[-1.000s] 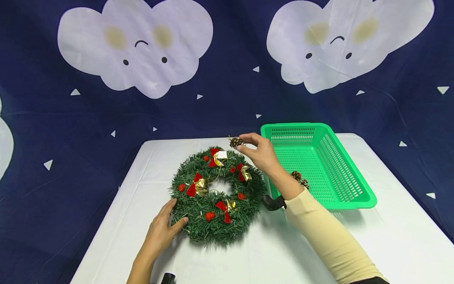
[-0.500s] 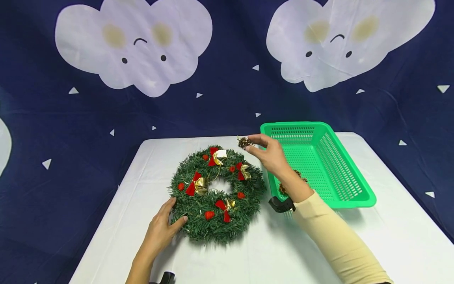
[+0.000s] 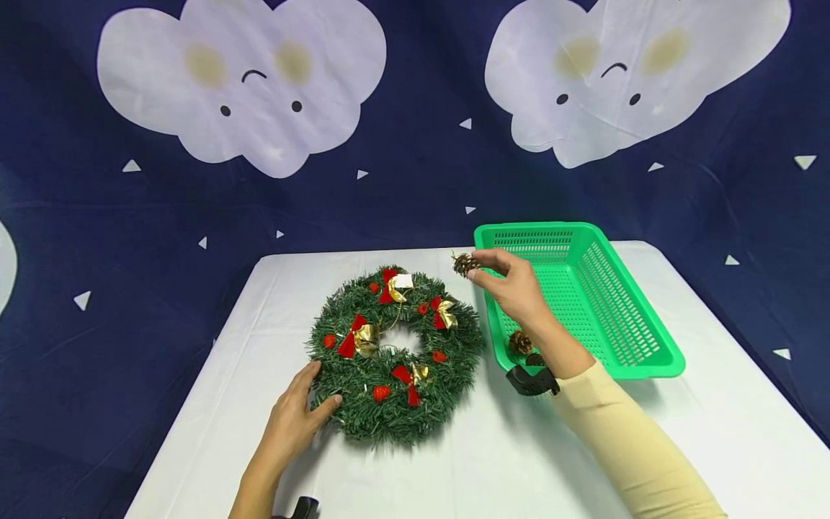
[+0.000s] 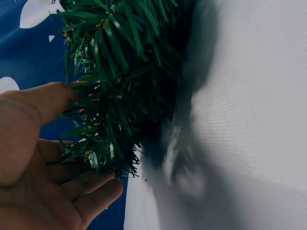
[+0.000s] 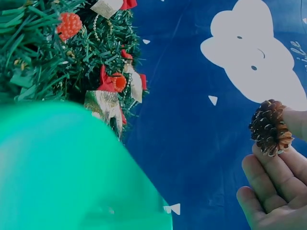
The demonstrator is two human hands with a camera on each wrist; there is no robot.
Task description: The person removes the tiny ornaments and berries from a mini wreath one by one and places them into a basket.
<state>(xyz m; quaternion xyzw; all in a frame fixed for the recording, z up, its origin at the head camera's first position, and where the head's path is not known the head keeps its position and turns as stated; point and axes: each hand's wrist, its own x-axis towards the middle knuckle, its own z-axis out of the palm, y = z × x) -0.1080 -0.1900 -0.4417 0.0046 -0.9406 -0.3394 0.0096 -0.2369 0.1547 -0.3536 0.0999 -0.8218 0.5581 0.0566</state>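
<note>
A green Christmas wreath (image 3: 363,375) with red bows, gold bells and red berries lies on the white table. My left hand (image 3: 292,422) holds its near left edge; up close in the left wrist view, the thumb (image 4: 50,100) lies on one side of the sprigs and the fingers on the other. Between right thumb and fingertips I pinch a small brown pine cone (image 3: 464,264), lifted near the basket's far left corner. The right hand (image 3: 515,288) is over the left side of the green basket (image 3: 648,371). Another pine cone (image 3: 520,342) sits inside that basket, partly beside my wrist.
The basket stands to the right of the wreath, its near left wall under my right forearm. A dark blue backdrop (image 3: 415,209) with clouds hangs behind the table (image 3: 447,476). A white tag (image 3: 403,281) lies on the wreath's far side.
My right hand has moved right with the pine cone, away from above the wreath's far edge toward the basket. The left hand stays at the wreath.
</note>
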